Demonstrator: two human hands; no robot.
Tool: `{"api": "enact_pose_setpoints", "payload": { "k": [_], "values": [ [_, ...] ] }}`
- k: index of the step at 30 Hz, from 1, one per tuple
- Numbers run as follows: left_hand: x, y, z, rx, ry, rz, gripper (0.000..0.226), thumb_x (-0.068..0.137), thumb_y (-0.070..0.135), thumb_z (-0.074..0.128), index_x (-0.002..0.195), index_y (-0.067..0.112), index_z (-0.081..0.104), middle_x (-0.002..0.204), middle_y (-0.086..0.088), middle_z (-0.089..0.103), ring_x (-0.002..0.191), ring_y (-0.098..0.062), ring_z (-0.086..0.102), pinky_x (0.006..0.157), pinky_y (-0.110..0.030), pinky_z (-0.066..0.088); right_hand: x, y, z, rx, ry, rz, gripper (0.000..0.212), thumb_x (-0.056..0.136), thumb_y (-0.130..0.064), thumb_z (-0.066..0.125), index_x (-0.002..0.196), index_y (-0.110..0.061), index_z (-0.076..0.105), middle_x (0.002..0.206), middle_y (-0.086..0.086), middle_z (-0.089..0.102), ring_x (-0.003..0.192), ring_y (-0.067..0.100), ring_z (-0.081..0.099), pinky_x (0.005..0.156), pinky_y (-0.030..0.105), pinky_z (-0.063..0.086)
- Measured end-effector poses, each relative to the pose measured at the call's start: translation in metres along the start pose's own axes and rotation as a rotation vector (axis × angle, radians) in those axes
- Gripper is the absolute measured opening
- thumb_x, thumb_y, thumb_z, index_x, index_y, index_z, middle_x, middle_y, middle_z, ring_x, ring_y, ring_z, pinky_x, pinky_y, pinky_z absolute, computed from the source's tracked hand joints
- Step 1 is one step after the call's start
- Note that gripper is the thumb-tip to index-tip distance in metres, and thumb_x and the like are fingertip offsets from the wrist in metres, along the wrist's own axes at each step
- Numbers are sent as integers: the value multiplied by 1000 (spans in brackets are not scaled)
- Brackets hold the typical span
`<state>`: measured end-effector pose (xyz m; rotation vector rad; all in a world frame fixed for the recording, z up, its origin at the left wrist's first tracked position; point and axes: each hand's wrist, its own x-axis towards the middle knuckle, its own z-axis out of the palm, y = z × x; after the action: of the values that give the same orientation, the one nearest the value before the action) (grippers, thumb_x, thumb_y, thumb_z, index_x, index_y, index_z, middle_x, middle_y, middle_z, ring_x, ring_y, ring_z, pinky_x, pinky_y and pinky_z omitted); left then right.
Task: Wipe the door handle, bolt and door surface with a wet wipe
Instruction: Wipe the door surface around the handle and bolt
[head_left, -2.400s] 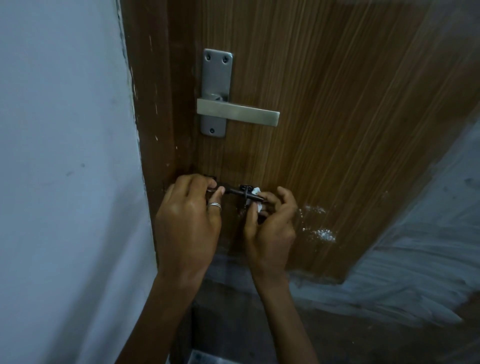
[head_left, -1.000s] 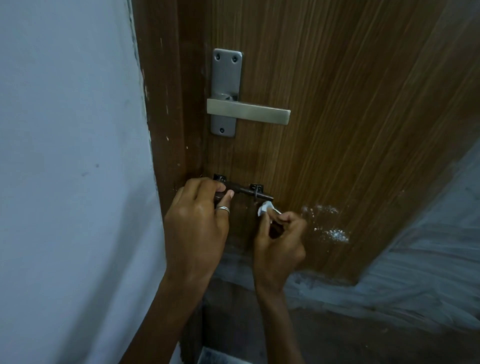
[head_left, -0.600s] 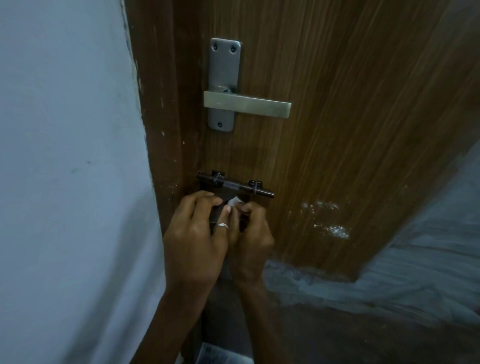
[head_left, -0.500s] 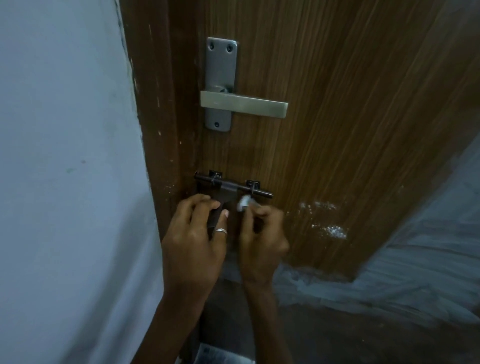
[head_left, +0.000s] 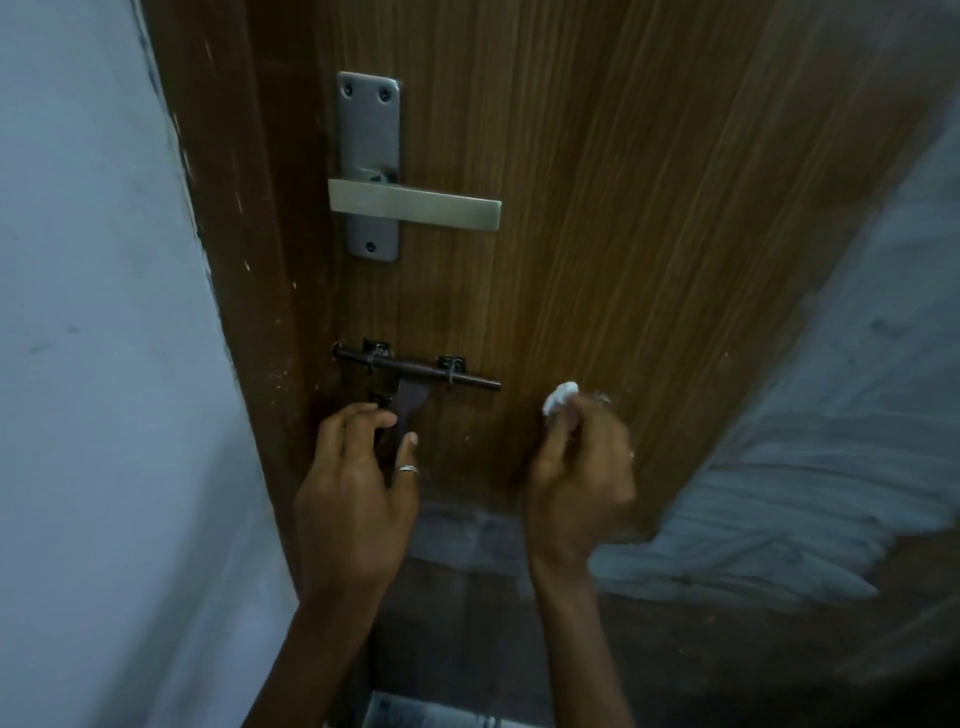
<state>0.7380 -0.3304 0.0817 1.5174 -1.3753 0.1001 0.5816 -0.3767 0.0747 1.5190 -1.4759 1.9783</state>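
A brown wooden door (head_left: 623, 208) fills the upper middle. On it sits a silver lever handle (head_left: 415, 205) on a grey backplate. Below the handle, a dark sliding bolt (head_left: 421, 370) runs across, with its flat tab hanging down. My left hand (head_left: 358, 483), a ring on one finger, pinches that tab just under the bolt. My right hand (head_left: 576, 467) is curled round a small bunched white wet wipe (head_left: 560, 397), held against the door surface to the right of the bolt's end.
A pale painted wall (head_left: 104, 364) stands at the left, meeting the dark door frame (head_left: 244, 260). White specks mark the door near my right hand. A rough grey wall (head_left: 857, 415) lies at the right. The floor below is dark.
My right hand has carried the wipe away from the bolt, rightward onto the door surface. My left hand stays at the bolt's tab, now lower than the rod.
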Motion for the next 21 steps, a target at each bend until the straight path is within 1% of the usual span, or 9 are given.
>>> {"api": "enact_pose_setpoints", "payload": {
  "k": [3,4,7,8,11,12,15,19,21],
  "values": [
    [1,4,4,40,-1,-24,28,90,22,70,115,11,62,122,-7,60,96,-20,63,71,-23,43,-13,1,9,-35,-230,-232,29,89,9,64,114,-3,73,112,11,67,99,21,63,88,28,51],
    [1,7,5,51,2,-22,29,89,22,70,114,10,62,121,-8,60,95,-21,64,70,-23,42,-10,4,7,-28,-225,-231,29,89,9,65,114,-3,74,112,11,67,99,21,63,88,26,51],
    [1,8,5,78,-1,-20,30,90,23,70,115,9,62,121,-8,60,95,-22,63,70,-24,42,2,9,-1,21,-31,-11,17,91,4,70,106,-2,76,106,11,66,97,16,63,86,19,51],
    [1,8,6,86,-7,-27,31,90,25,70,116,10,61,122,-8,60,95,-23,63,69,-25,43,2,7,0,11,-39,-5,17,92,3,69,107,-2,75,107,11,65,97,17,63,85,23,52],
    [1,10,8,85,-43,-78,35,90,30,69,119,12,59,124,-7,59,93,-22,63,67,-25,41,-9,1,3,2,-255,-203,24,91,6,67,114,-2,72,111,10,64,99,19,62,87,29,53],
    [1,11,9,81,-56,-85,37,90,32,68,120,13,59,124,-7,58,93,-21,63,66,-24,40,-7,2,1,6,-247,-199,22,91,4,67,112,-3,73,109,8,64,98,14,61,86,26,52],
    [2,12,9,95,-70,-77,38,91,36,66,121,15,57,125,-5,57,95,-20,62,66,-24,40,4,1,-3,58,-53,12,13,92,-3,69,103,-5,74,103,-1,60,94,-6,52,82,12,46],
    [4,11,12,103,-106,-114,41,91,39,65,125,17,53,127,-4,54,99,-21,61,69,-27,42,-1,-1,-4,27,-229,-164,13,95,-1,66,105,-4,74,104,6,62,92,12,60,79,28,52],
    [4,13,10,121,-112,-91,41,92,38,64,124,15,54,127,-6,55,97,-23,62,66,-27,42,9,10,-12,0,-125,-102,13,92,-1,69,102,-7,75,103,4,63,94,7,58,81,22,51]
  ]
}}
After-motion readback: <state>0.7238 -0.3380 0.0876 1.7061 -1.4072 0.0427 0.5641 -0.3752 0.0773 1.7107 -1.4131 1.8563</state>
